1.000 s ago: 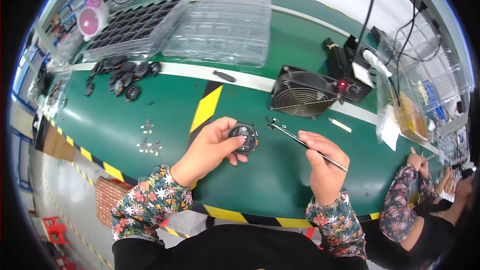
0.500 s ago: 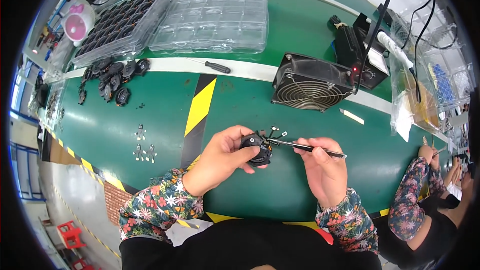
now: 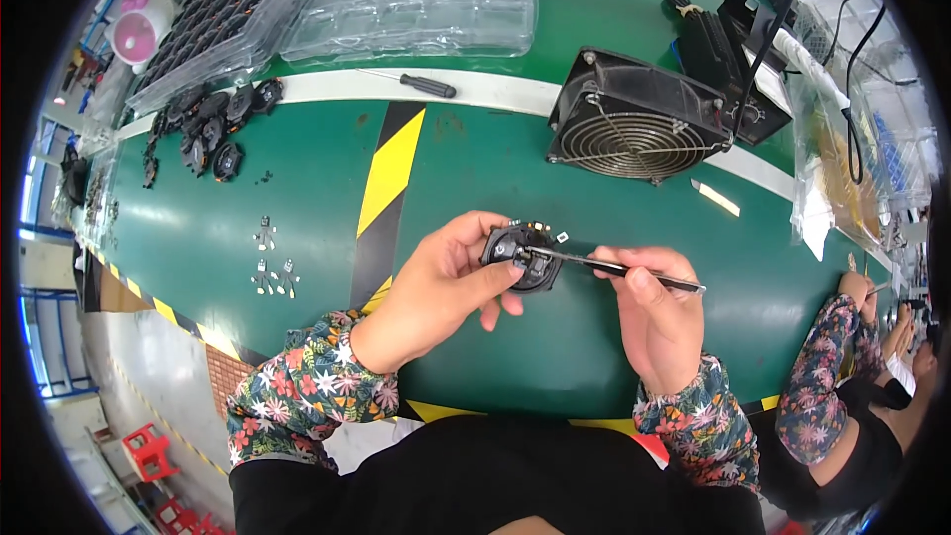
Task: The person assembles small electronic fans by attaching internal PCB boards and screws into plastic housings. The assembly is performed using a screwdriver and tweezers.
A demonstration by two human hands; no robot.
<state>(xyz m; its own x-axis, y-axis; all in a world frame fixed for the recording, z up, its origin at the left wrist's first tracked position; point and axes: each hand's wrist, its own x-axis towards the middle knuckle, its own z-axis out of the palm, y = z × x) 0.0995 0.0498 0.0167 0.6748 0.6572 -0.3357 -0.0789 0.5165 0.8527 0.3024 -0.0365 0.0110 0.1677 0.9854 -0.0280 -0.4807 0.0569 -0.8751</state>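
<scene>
At a green workbench [image 3: 495, 362], a person in floral sleeves [image 3: 312, 376] is working close in with both hands. The left hand [image 3: 436, 292] is gripping a round black watch case [image 3: 507, 246], thumb pressing on its open inner side and fingers curling around the rim and beneath it. The right hand [image 3: 659, 312] is pinching slim tweezers [image 3: 611, 266], whose tips are reaching into the case; whether they are closed on anything is too small to tell. A tiny pale-ended flex tab [image 3: 562, 238] is sticking out past the case's upper right edge.

The case, held above the bench, is likely to be light and rigid, its smooth rim perhaps a little slippery; its outer edge is offering the safest hold. The tab is looking thin, bendable and easily creased, so a light pinch at its stiffer end would suit it best.

Beyond the hands, three small flex parts [image 3: 264, 233] are lying to the left, with a pile of dark watch housings [image 3: 203, 129] behind them. A caged black fan [image 3: 639, 124] is standing at right, a screwdriver [image 3: 428, 86] is resting on the white strip, and clear plastic trays [image 3: 416, 5] are lying farther back.
</scene>
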